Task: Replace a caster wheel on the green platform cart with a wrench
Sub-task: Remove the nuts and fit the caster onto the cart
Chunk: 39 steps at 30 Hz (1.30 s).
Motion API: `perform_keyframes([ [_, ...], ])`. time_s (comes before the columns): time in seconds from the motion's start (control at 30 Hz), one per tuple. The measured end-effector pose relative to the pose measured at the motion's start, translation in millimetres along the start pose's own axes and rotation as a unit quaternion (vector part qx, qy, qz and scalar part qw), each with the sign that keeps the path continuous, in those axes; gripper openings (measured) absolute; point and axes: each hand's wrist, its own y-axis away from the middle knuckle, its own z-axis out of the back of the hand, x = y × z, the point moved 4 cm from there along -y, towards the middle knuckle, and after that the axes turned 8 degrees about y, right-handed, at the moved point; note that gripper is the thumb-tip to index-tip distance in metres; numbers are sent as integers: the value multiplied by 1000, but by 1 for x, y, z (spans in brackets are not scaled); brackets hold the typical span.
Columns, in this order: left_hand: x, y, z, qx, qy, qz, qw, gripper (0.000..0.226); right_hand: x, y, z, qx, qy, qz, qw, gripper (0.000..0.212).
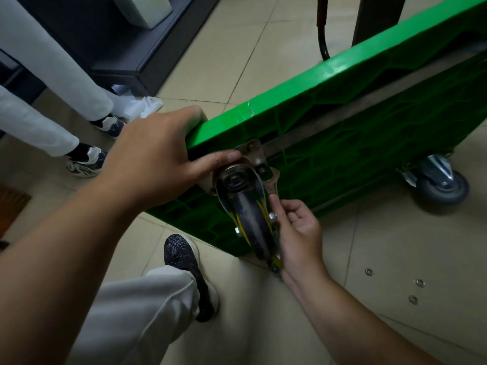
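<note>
Nearest me, at the bottom of the frame, are my knee and dark shoe point(184, 259) planted on the tile. Just above and right of centre, my right hand point(300, 233) has its fingers curled round the handle of the wrench point(272, 184), whose rusty open end sits up at a bolt on the mounting plate point(254, 154). The worn caster wheel point(251, 222) stands out toward me, touching that hand. At centre left, my left hand point(158, 156) grips the corner of the green platform cart point(342, 122), thumb pressed against the plate; the cart is tipped on its edge, underside facing me. I judge this to be the bolt-turning step on the old caster, though I cannot tell loosening from tightening. Next I need the wrench seated square and swung without fouling the wheel. Small washers point(369, 271) lie at lower right, a second caster point(442, 187) at far right, and a bystander's legs point(52, 75) at upper left.
</note>
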Motion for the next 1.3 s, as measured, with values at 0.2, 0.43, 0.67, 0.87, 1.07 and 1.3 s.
perform_keyframes([
  [0.2, -1, 0, 0, -7, -3, -4, 1000, 71, -18, 2, -15, 0, -78, -79, 994, 18],
  [0.43, -1, 1, 1, -10, -5, -4, 1000, 70, 12, -16, 1, 8, 41, 29, 999, 28],
  [0.67, -2, 1, 1, -10, -6, -4, 1000, 70, 108, -43, 30, 46, 453, 282, 845, 32],
  [0.87, -2, 0, 1, -6, -2, -7, 1000, 71, 166, -27, 14, 6, 625, 512, 589, 35],
  [1.07, -1, 0, 1, -3, -5, -9, 1000, 72, 131, -34, 46, 37, 444, 335, 831, 31],
  [1.3, -2, 0, 2, -7, -3, -5, 1000, 73, 18, -8, 24, 21, -78, -59, 995, 22],
])
